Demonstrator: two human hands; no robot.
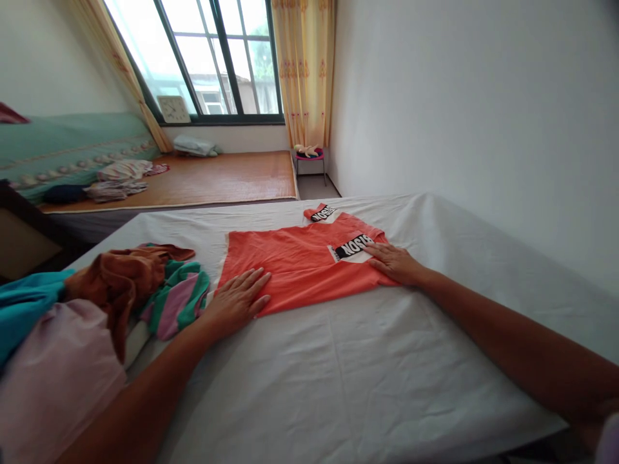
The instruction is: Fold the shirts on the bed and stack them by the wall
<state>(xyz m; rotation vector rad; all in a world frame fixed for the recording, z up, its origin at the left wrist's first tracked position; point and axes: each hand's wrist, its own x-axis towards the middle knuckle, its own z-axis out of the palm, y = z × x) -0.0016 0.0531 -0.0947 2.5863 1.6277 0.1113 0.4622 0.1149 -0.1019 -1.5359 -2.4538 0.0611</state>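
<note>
At the near left, clothes lie heaped on a white sheet (pixel 333 374): a blue cloth (pixel 31 296), a pink cloth (pixel 62 380), a brown cloth (pixel 120 274) and a striped cloth (pixel 178 299). Beyond them, at the far left, more clothes (pixel 123 171) rest on a bed (pixel 227 177).

Next comes the person's left hand (pixel 239 296), palm down, fingers slightly spread, resting on the hem end of an orange shirt (pixel 290 258) and gripping nothing. The shirt lies spread in the middle of the sheet, hem to the left, lightly creased. It looks light, soft and limp, neither slippery nor fragile, likely to wrinkle if pushed; the hem corners and the shoulder end seem the best places to hold.

No box or basket can be made out. Far off, past the shirt, a small stool (pixel 298 156) bears what looks like a doll (pixel 307 150).

To the right, the right hand (pixel 394 263) lies flat on the shirt's right end, fingers extended, fingertips at a lettered patch (pixel 355 247), holding nothing.
</note>
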